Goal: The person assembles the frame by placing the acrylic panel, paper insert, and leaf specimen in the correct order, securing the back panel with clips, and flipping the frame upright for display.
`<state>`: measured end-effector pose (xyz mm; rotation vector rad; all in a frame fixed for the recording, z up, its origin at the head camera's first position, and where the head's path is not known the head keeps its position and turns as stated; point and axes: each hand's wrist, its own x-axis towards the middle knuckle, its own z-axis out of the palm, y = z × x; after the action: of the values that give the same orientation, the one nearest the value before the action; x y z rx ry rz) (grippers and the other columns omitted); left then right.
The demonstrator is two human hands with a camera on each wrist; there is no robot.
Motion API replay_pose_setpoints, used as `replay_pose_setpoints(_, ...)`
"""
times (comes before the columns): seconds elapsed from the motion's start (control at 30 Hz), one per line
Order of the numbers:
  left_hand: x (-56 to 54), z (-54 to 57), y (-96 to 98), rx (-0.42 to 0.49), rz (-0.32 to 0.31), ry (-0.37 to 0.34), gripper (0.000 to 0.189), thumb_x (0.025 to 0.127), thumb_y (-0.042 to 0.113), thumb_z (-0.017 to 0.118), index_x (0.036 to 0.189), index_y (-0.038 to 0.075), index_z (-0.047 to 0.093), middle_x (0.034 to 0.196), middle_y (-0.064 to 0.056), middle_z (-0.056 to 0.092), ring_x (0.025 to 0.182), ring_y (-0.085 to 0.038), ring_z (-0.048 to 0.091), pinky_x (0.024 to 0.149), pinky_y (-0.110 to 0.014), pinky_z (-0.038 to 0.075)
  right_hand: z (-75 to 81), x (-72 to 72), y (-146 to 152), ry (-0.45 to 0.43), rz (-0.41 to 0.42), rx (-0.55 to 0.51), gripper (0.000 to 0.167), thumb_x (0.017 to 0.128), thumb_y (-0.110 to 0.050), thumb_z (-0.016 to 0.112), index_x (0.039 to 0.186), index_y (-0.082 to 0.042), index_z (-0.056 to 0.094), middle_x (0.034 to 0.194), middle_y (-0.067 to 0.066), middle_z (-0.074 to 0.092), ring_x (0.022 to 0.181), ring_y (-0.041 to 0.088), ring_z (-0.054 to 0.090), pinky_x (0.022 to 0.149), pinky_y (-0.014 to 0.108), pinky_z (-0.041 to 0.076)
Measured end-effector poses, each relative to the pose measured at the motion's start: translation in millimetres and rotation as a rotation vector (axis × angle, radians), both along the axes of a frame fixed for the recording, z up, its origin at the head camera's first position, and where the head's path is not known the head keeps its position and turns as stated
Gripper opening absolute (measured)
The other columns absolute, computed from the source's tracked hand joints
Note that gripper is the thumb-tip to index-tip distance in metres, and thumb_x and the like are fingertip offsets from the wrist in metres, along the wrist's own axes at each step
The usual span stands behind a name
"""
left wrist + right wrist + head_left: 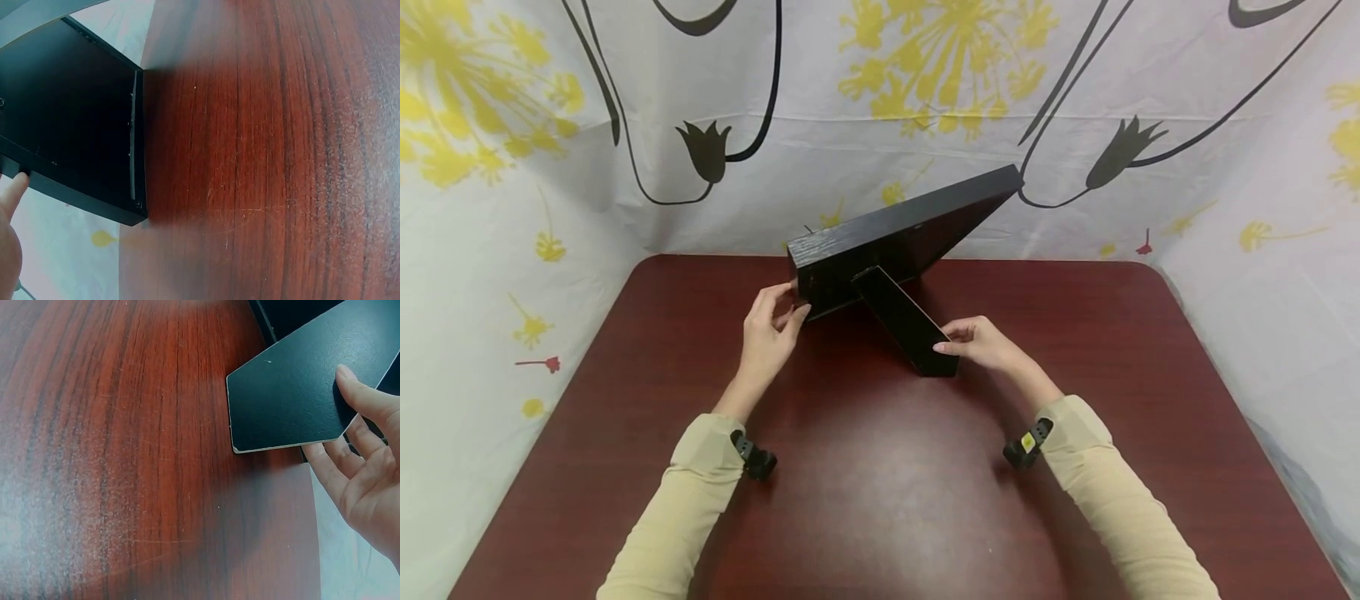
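Observation:
A black picture frame (910,218) leans back on the table, its rear side facing me and its right end raised high in the head view. From its back a flat black easel leg (901,317) swings out, the cut-off end down near the table. My left hand (767,335) grips the frame's left edge, thumb in front and fingers round the side. In the left wrist view a fingertip (19,182) presses on that edge. My right hand (991,343) pinches the leg near its lower end. The right wrist view shows the thumb (353,387) on the leg's face, other fingers behind.
The dark red wooden table (880,492) has rounded far corners. A white curtain (820,100) with yellow and grey flowers hangs behind and at both sides, close behind the frame. Each wrist wears a small black camera (758,460).

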<state>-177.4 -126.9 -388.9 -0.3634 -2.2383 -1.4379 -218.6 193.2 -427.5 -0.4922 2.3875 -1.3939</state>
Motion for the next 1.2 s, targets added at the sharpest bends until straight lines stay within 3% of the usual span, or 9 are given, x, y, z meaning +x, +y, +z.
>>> replay_pose_setpoints(0.33,0.7,1.5,3.4,0.002,-0.012,0.087,0.033,0.083,-0.002,0.062,0.111,-0.016,0.051,0.107,-0.034,0.051,0.104,-0.045,0.054,0.082,-0.050,0.053,-2.0,1.5,1,-0.014,-0.004,-0.012,0.020,0.081,-0.011,0.069,0.095,0.002,0.066,0.085,0.010,0.067,0.072,0.000,0.059,0.067,0.016,0.051)
replay_pose_setpoints(0.67,-3.7,1.3,-2.7,-0.007,0.042,-0.033,0.037,0.086,0.004,0.060,0.118,-0.011,0.051,0.116,-0.025,0.053,0.109,-0.034,0.056,0.079,-0.037,0.055,-1.3,-2.4,-11,0.105,-0.056,0.061,0.023,0.082,-0.013,0.069,0.100,0.001,0.068,0.093,0.014,0.068,0.076,0.003,0.057,0.069,0.018,0.049)
replay_pose_setpoints(0.93,-6.2,3.9,-6.2,0.027,0.013,-0.076,0.038,0.088,0.007,0.059,0.121,-0.009,0.049,0.119,-0.025,0.051,0.109,-0.033,0.057,0.074,-0.007,0.049,-2.9,-4.9,-13,0.107,-0.072,0.019,0.019,0.082,-0.011,0.068,0.097,0.001,0.068,0.088,0.016,0.069,0.071,0.002,0.058,0.065,0.016,0.049)
replay_pose_setpoints(1.03,-7.6,5.3,-7.1,0.022,0.006,-0.078,0.038,0.088,0.007,0.058,0.122,-0.009,0.049,0.120,-0.024,0.051,0.112,-0.032,0.055,0.077,-0.014,0.053,-3.0,-7.0,-14,0.135,-0.079,0.027,0.019,0.082,-0.013,0.068,0.096,0.000,0.069,0.090,0.015,0.069,0.075,0.006,0.061,0.067,0.018,0.050)
replay_pose_setpoints(1.2,-9.7,7.0,-7.8,-0.006,0.013,-0.081,0.038,0.088,0.007,0.058,0.122,-0.009,0.049,0.119,-0.024,0.052,0.114,-0.031,0.054,0.081,-0.043,0.054,-2.9,-10.4,-18,0.157,-0.109,0.052,0.019,0.083,-0.014,0.067,0.098,-0.001,0.069,0.096,0.015,0.069,0.088,0.020,0.064,0.075,0.027,0.053)
